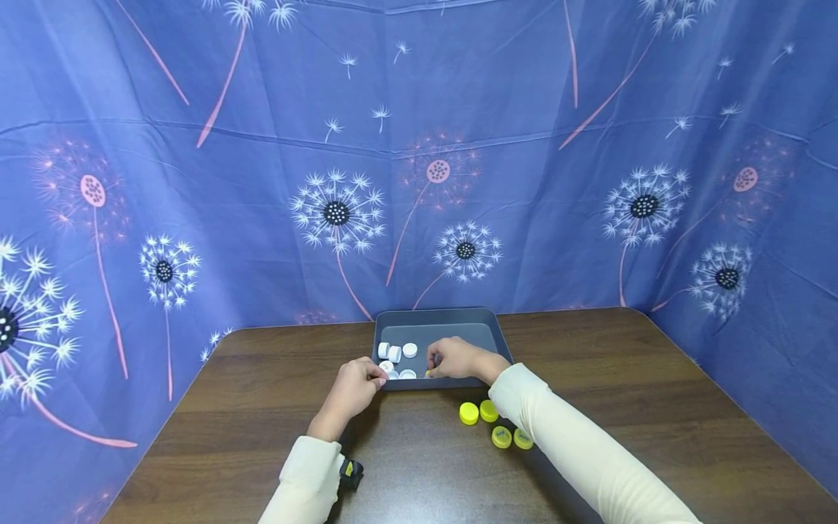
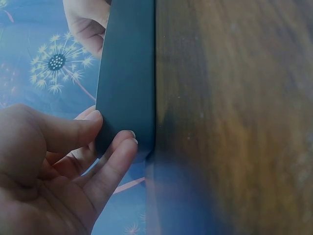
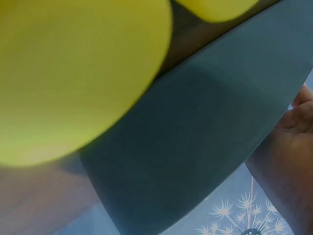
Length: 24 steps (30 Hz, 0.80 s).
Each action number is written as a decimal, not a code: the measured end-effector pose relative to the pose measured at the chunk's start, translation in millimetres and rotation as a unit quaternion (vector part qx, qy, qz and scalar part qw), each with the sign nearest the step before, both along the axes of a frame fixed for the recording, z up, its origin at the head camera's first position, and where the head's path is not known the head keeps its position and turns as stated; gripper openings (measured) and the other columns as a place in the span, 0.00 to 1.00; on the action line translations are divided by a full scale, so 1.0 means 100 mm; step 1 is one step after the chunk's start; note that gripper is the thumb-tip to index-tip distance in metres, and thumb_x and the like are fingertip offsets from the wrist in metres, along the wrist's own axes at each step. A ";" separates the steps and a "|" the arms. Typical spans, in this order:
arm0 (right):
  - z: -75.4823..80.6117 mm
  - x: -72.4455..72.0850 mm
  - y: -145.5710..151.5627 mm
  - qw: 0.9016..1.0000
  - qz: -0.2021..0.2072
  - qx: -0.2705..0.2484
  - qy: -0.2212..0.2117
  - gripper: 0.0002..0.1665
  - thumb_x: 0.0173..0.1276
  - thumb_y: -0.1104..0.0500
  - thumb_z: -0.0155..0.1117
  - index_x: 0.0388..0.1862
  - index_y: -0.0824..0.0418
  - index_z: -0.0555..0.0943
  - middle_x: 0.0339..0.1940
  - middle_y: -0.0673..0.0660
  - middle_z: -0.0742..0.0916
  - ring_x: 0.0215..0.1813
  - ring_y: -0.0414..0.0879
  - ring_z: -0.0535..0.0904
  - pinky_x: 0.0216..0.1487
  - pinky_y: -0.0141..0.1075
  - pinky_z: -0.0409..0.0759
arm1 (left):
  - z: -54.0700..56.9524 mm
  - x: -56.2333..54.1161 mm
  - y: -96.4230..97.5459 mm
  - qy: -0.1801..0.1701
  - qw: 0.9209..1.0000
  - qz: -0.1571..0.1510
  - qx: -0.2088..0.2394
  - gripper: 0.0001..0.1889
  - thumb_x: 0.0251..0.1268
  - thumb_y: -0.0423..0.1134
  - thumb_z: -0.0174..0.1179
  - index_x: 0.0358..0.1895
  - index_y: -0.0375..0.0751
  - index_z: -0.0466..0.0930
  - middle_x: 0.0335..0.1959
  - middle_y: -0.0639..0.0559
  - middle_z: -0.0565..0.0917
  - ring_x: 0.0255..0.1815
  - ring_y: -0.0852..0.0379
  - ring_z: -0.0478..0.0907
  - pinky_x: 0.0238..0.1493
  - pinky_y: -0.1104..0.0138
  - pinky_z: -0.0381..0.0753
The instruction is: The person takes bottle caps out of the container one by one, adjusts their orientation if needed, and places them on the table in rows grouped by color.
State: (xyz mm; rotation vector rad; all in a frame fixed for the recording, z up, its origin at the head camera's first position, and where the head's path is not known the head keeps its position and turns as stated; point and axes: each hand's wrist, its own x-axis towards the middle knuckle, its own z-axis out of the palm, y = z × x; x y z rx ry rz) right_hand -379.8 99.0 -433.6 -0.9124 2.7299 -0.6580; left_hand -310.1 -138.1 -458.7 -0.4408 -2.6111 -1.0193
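A dark grey tray (image 1: 497, 342) stands at the back of the table with several white bottle caps (image 1: 409, 350) gathered in its left part. My left hand (image 1: 356, 389) holds the tray's near left corner. In the left wrist view its thumb (image 2: 88, 125) lies at the rim, and its fingertips (image 2: 128, 142) press the outer wall. Reaching over the front wall, my right hand (image 1: 455, 358) points its fingers down inside the tray. They pinch a yellow cap (image 1: 428, 373), mostly hidden by the fingers and the wall.
Several yellow caps (image 1: 468, 413) lie on the wooden table (image 1: 419, 473) in front of the tray, beside the right sleeve (image 1: 569, 437). One yellow cap (image 3: 73, 73) looms large in the right wrist view. A blue dandelion-print cloth (image 1: 550, 182) hangs behind the table.
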 end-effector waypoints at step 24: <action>0.00 0.00 0.04 1.000 -0.018 0.004 0.008 0.11 0.63 0.57 0.72 0.44 0.56 0.84 0.30 0.46 0.83 0.32 0.41 0.77 0.36 0.36 0.78 | 0.00 0.01 0.00 -0.007 1.000 0.001 -0.002 0.04 0.58 0.25 0.66 0.28 0.35 0.87 0.27 0.55 0.81 0.32 0.58 0.78 0.38 0.62 0.79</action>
